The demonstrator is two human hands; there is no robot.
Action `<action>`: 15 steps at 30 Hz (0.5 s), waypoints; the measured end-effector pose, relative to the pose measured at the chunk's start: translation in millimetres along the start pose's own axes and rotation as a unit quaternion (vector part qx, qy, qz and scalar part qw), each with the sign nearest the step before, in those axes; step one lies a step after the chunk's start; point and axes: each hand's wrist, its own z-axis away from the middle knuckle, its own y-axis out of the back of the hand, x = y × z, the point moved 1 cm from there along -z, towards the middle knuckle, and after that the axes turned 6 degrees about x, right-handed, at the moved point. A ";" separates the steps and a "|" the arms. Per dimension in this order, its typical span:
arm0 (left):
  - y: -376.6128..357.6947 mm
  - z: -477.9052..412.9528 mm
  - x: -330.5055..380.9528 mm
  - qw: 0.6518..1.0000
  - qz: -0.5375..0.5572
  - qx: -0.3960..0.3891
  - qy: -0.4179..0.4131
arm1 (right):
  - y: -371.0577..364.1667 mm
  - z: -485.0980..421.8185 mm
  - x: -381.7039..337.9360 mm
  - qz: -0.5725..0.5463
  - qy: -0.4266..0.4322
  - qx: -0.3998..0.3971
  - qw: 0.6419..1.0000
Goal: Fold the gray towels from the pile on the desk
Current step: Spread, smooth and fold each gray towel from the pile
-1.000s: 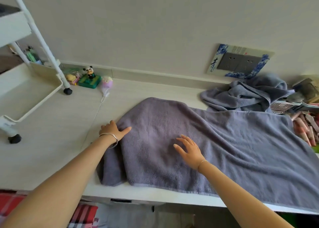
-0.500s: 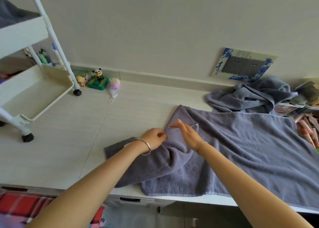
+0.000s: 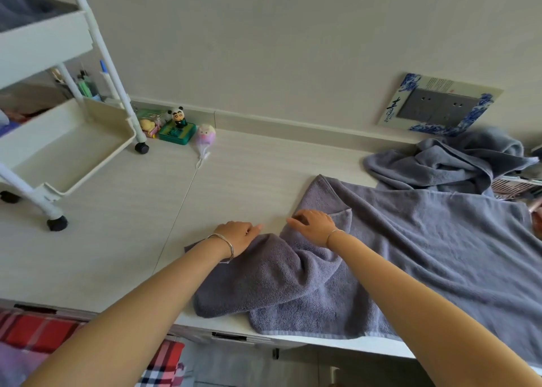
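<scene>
Bunching under right hand (image 3: pixel 314 225) fingers (image 3: pixel 296 219), gray towel (image 3: pixel 410 257) touches left hand (image 3: pixel 238 236).

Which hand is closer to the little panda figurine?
Left. The left hand is in front and right of the panda figurine; the right hand lies farther right, on the gray towel.

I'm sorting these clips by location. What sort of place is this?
Probably a bedroom or dorm room: a light desk against the wall, toy figurines beside a white rolling cart on it, and plaid bedding below.
</scene>
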 end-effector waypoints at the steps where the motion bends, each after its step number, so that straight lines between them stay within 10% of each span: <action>1: 2.0 0.7 0.0 1.000 0.007 -0.009 -0.004 | 2.0 -2.4 -0.9 0.004 -0.005 -0.011 1.000; 9: 23.9 19.5 -19.6 0.984 0.127 -0.105 0.069 | 52.6 4.4 -18.5 -0.072 0.069 -0.143 0.985; 15: 87.9 55.7 -27.8 0.921 0.361 -0.139 0.046 | 116.7 17.4 -38.2 -0.448 0.056 -0.145 0.880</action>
